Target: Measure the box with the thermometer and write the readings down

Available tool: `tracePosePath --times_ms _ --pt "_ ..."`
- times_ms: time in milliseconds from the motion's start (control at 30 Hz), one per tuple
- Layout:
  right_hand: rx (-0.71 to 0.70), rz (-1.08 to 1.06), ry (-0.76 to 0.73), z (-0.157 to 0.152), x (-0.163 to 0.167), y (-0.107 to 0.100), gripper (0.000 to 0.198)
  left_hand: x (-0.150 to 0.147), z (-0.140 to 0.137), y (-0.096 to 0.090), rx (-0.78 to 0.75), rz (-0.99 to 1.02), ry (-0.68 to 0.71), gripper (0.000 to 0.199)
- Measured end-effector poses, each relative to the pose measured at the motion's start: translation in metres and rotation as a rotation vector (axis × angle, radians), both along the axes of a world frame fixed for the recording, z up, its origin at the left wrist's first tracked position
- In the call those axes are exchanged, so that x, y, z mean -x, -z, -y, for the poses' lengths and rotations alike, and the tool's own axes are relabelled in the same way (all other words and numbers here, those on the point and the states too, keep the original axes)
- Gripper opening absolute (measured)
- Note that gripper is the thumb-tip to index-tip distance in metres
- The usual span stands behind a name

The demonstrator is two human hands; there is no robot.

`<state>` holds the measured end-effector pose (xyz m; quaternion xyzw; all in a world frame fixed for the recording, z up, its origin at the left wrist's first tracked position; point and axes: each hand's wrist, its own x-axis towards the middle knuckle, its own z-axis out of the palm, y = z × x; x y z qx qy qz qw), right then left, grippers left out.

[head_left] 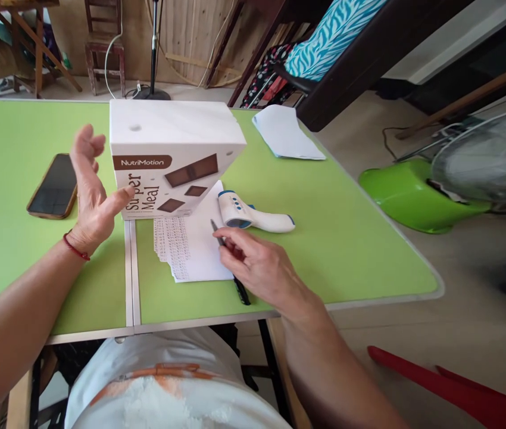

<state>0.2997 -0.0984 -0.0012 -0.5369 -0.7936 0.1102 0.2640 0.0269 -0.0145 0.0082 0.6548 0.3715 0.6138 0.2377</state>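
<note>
A white box (141,179) printed "NutriMotion Super Meal" stands on the green table (337,262). My left hand (92,190) is at its left side, fingers spread and raised, the thumb over the lower front edge; whether it touches the box I cannot tell. A dark pen (241,292) is pinched in my right hand (262,262), its grey tip pointing away from me. Under the pen lies a stack of white paper sheets (206,256) with rows of small writing, partly hidden by the box. Just beyond my right hand rests a white and blue handheld thermometer (257,217).
A smartphone (54,185) lies left of my left hand. Folded white paper (286,134) sits near the far right corner. A metal seam (132,280) crosses the table. On the floor to the right are a fan (489,155), a green stool (414,193) and something red (449,381).
</note>
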Motion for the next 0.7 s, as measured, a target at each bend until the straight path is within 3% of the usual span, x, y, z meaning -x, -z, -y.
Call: tracePosePath --times_ms 133,200,267,367,467,567,633,700 --pt "0.060 -0.500 0.010 0.011 -0.004 0.004 0.024 -0.006 0.012 -0.017 -0.519 -0.184 -0.395 0.064" --pt "0.104 -0.698 -0.023 0.017 -0.003 0.010 0.028 -0.012 0.021 -0.022 -0.722 -0.253 -0.422 0.064" --pt "0.122 -0.805 -0.081 0.022 0.000 0.018 0.038 -0.021 0.031 -0.022 -0.772 -0.285 -0.311 0.063" --pt "0.149 -0.822 -0.067 0.028 0.005 0.029 0.038 -0.034 0.046 -0.017 -0.799 -0.363 -0.076 0.038" --pt "0.144 -0.757 0.077 0.032 0.008 0.033 0.013 -0.042 0.056 -0.015 -0.752 -0.664 0.100 0.024" --pt "-0.025 -0.675 0.104 0.034 0.010 0.028 0.026 -0.047 0.065 -0.016 -0.660 -0.943 0.254 0.011" --pt "-0.122 -0.689 0.077 0.034 0.011 0.022 0.029 -0.052 0.072 -0.013 -0.555 -1.090 0.347 0.011" --pt "-0.099 -0.728 0.061 0.030 0.012 0.014 0.024 -0.059 0.082 -0.007 -0.481 -1.176 0.458 0.025"
